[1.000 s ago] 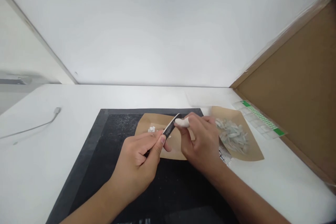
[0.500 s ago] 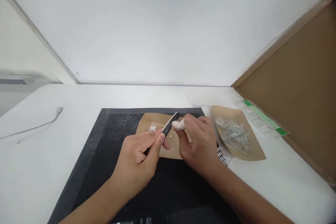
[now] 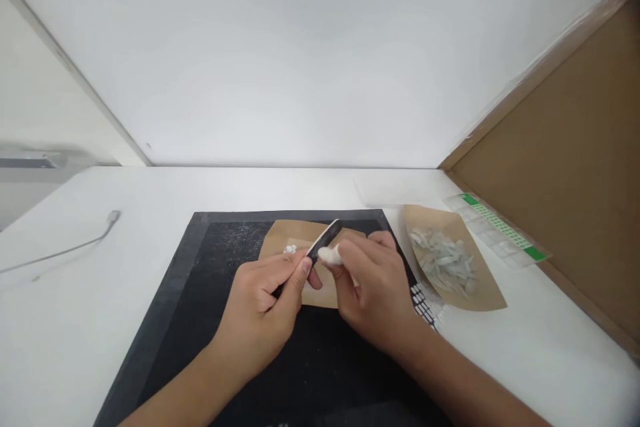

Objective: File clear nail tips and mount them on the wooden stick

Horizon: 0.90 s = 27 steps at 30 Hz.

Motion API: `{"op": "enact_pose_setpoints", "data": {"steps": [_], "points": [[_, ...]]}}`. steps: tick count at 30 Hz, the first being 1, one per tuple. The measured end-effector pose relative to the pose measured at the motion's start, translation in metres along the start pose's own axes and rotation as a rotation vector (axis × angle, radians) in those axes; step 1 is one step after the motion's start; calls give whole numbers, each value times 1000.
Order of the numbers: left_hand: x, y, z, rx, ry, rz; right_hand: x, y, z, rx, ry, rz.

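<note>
My left hand [image 3: 273, 293] is closed on a slim dark file-like strip [image 3: 326, 239] with a pale edge, which slants up to the right. Between the thumb and fingers of my right hand [image 3: 367, 273] is a small white piece [image 3: 330, 255], close beside the strip; whether they touch is hard to tell. Under both hands lies brown paper [image 3: 283, 230], partly covered, with a few small white bits [image 3: 290, 249] on it. The paper rests on a black mat [image 3: 190, 347].
Pale translucent slivers [image 3: 445, 260] lie on a second brown paper [image 3: 487, 293] at right. Near it are a clear case with green labels [image 3: 500, 223] and small white pieces in rows [image 3: 425, 307]. A cable [image 3: 90, 240] lies at left. Brown board [image 3: 565, 167] stands at right.
My right hand has moved slightly left and down with the white piece, along the strip. My left hand has kept its grip and barely moved.
</note>
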State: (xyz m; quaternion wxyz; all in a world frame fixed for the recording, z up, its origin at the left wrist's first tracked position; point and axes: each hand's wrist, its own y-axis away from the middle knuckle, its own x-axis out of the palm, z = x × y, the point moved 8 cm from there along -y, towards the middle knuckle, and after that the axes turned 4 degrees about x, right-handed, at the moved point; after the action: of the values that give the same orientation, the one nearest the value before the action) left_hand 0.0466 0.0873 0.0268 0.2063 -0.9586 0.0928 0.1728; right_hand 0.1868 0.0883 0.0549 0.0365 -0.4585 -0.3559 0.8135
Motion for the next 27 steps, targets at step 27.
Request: {"op": "enact_pose_setpoints", "data": {"steps": [27], "points": [[-2,0,1,-16,24,-20,4,-2,-2,33,-29,7]]}}
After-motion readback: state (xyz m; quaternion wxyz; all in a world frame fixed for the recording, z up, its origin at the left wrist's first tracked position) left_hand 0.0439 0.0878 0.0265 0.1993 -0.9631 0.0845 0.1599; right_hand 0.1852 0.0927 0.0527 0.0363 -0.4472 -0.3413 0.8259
